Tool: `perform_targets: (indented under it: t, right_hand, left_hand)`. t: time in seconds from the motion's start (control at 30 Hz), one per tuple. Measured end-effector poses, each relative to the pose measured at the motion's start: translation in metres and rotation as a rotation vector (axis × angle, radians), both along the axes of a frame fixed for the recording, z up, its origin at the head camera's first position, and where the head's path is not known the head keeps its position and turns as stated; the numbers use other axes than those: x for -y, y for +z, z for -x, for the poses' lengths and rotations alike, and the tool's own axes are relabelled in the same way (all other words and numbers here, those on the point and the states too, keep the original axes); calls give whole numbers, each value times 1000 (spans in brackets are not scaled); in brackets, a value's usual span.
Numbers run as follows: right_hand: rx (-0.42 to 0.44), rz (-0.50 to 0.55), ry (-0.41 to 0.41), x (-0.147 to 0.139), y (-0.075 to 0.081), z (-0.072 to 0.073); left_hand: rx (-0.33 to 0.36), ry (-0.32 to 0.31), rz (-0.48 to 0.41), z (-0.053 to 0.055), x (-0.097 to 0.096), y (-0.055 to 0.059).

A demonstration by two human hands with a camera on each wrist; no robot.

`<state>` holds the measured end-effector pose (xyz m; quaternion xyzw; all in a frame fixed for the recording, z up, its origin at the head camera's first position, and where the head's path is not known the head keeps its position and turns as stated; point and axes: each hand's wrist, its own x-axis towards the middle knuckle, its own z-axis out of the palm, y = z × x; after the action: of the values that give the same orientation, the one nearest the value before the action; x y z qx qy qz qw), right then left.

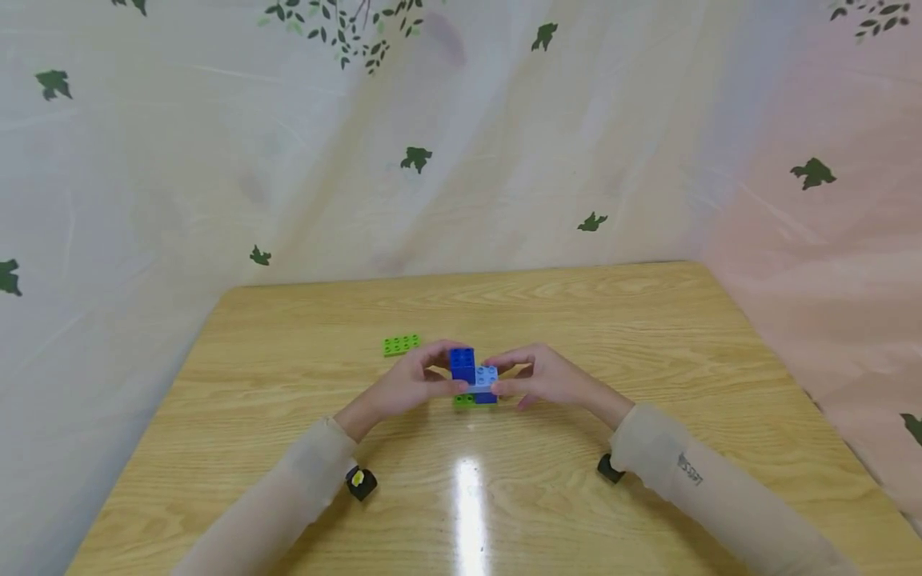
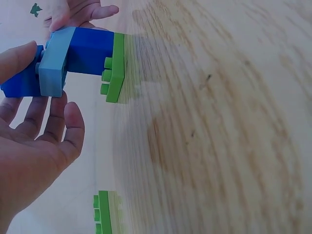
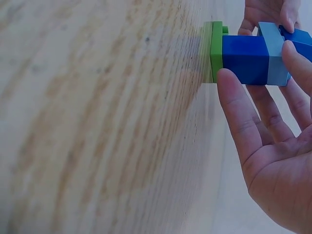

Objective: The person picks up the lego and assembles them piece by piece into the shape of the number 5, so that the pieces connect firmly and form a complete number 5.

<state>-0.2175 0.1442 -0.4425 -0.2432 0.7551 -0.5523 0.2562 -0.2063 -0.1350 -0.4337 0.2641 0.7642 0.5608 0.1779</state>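
Two-handed: pinching stack [image 1: 486, 398] upright on table [image 1: 612, 320] near loose green brick [image 1: 401, 345]; gripping top blue block [image 1: 463, 364] with left hand [image 1: 412, 384], pale block [image 1: 486, 376] with right hand [image 1: 545, 376]. Probably handling light, stiff, smooth; best holding by flat sides, avoiding twisting upper end.

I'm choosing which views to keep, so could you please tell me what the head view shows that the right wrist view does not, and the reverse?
Head view only: the loose green plate, left sleeve and right sleeve. Right wrist view only: the palm of the right hand. Both: that hand, the left hand, brick stack and table.
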Motion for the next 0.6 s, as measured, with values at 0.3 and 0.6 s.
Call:
perform_targets:
  t: [0.3,0.6]
  right_hand:
    - [-1,-6,-4,-1,-1,-1]
    - [-4,-19,-11,0,3,-3]
  left_hand:
    - [-16,-11,55,-2,2,-5]
    - [16,-1,98,-7,5,-5]
